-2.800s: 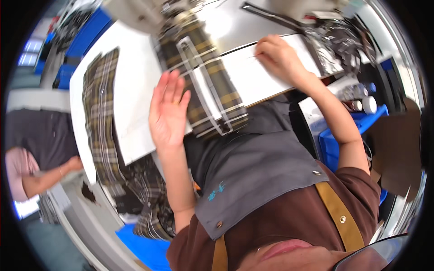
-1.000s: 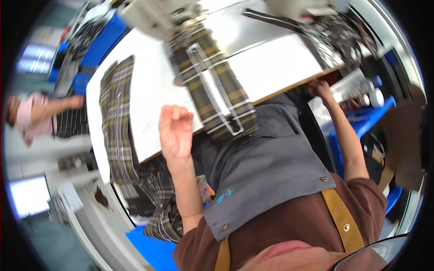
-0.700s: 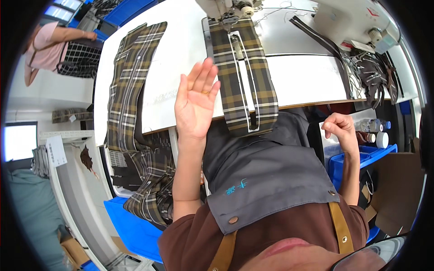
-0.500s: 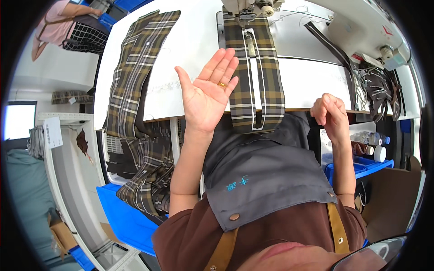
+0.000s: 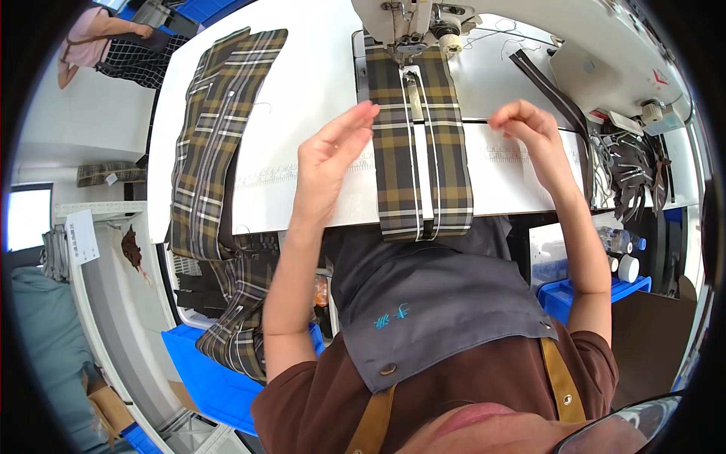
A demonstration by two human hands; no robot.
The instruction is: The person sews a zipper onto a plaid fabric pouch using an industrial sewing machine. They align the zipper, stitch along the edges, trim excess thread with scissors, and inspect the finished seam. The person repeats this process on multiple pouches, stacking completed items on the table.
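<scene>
A strip of brown, black and white plaid cloth (image 5: 446,163) lies under the head of a sewing machine (image 5: 408,54) and hangs a little over the table's front edge. Down its middle runs a long slit edged in white, with a small metal zipper-like piece (image 5: 414,98) near the needle. My left hand (image 5: 333,159) hovers just left of this strip, open, its fingers stretched and held close together. To the right of it my right hand (image 5: 533,132) is raised over the table, fingers loosely bent and holding nothing. Neither hand visibly grips the cloth.
More plaid strips (image 5: 215,144) lie at the table's left, some drooping toward a blue bin (image 5: 208,374). Black tape (image 5: 556,87) and a bundle of dark strips (image 5: 628,170) are at right. Bottles (image 5: 620,240) stand below. Another person (image 5: 113,45) is at far left.
My left hand has turned from palm up to sideways and lowered toward the cloth. My right hand has moved forward over the table and its fingers have loosened. The view has shifted slightly.
</scene>
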